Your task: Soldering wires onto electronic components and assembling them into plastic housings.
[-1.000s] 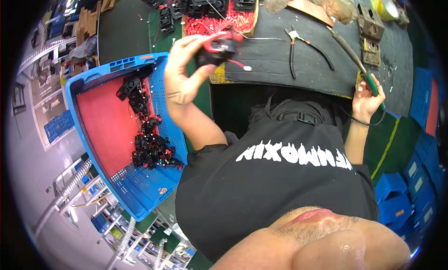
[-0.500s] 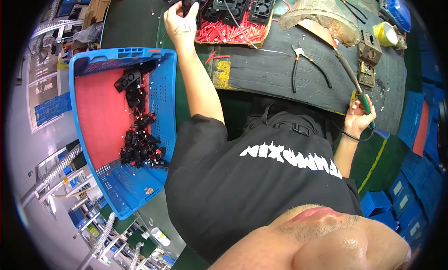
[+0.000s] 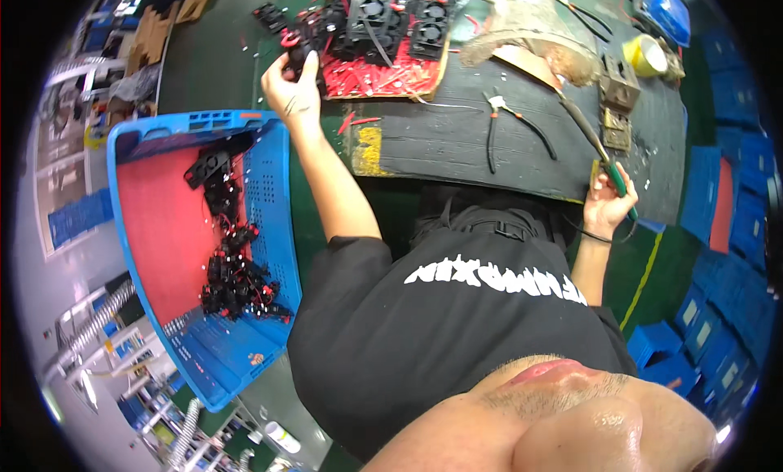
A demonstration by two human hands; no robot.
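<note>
My left hand [image 3: 295,95] is closed round a black cooling fan [image 3: 303,58] with red wire, seen nearly edge-on at the left of a shallow tray [image 3: 383,97]. Several more black fans [image 3: 430,28] are heaped on that tray, over many short red sleeves [image 3: 367,77]. In my right hand [image 3: 603,203], at the bench's near right, is a soldering iron [image 3: 616,178] with a green handle. Its shaft points up and left, the tip end beside a crusted, pale fume hood [image 3: 534,36]. Cutting pliers [image 3: 499,105] with black handles lie spread between my hands.
A blue crate [image 3: 294,227] with a pink lining stands at my left, holding tangled black fans [image 3: 241,284]. On the bench's right are a metal block [image 3: 618,93], a yellow roll [image 3: 647,56] and a second pair of pliers [image 3: 583,15]. Blue bins [image 3: 656,346] are stacked far right.
The whole view has shifted a little. My left hand has come slightly nearer to me with the fan, which has tilted. My right hand still holds the soldering iron in much the same place.
</note>
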